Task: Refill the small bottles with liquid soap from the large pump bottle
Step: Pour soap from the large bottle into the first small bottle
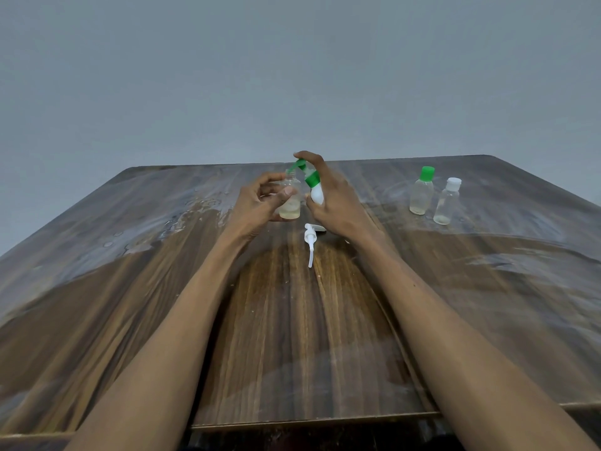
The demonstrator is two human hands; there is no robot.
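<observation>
Fingers (274, 198) of the left hand (257, 205), just left of the middle of the frame, curl round a small clear bottle (290, 203) and hold it up on the desk (195, 288). It has no cap and a little yellow soap at the bottom. Next to it, the right hand (335, 198) grips the big white pump bottle (316, 190), tipped so its green spout (297, 166) points down at the small bottle's mouth. To do this well, I think the spout must sit right over the hole, and the pushes should be slow so no soap runs down the side. A loose white pump (310, 242) lies on the desk below the hands. At the middle right stand a green-cap bottle (422, 192) and a white-cap bottle (448, 201), both nearly empty.
</observation>
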